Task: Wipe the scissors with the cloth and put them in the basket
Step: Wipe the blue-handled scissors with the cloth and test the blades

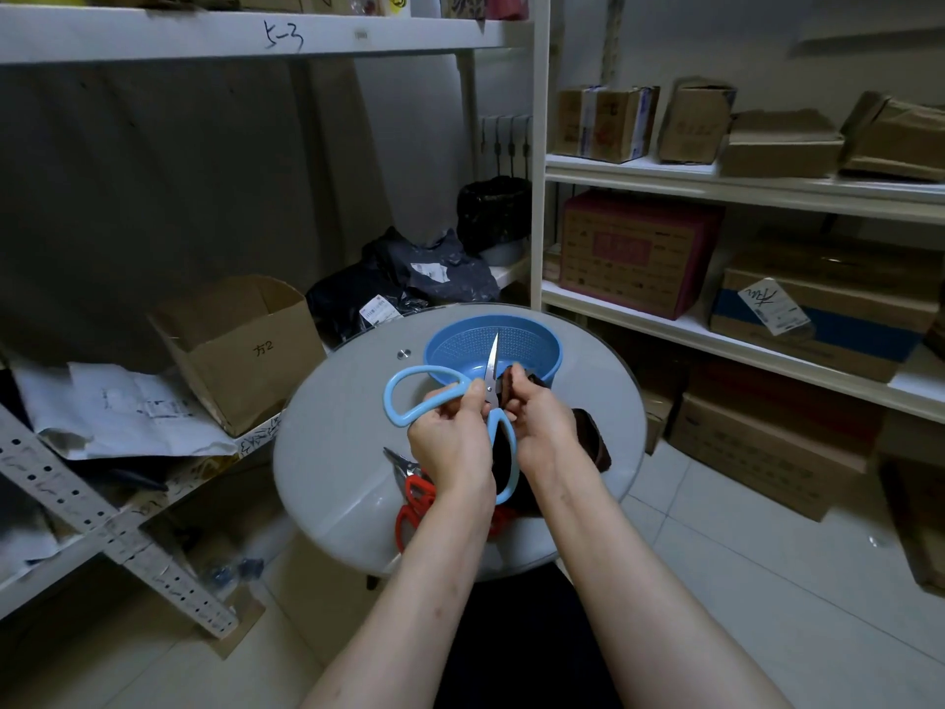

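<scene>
My left hand (450, 437) grips the blue-handled scissors (409, 396) near the pivot, with the blades pointing up over the blue basket (532, 340). The handles are spread wide apart. My right hand (539, 422) holds a dark brown cloth (595, 437) and pinches part of it against the blade base. A pair of red-handled scissors (417, 496) lies on the round white table (332, 452) under my left wrist, partly hidden.
White shelves (665, 319) with cardboard boxes stand at the right. An open cardboard box (240, 350) and papers sit on a low shelf at the left. Dark plastic bags (409, 278) lie behind the table. Pale floor tiles show around the table.
</scene>
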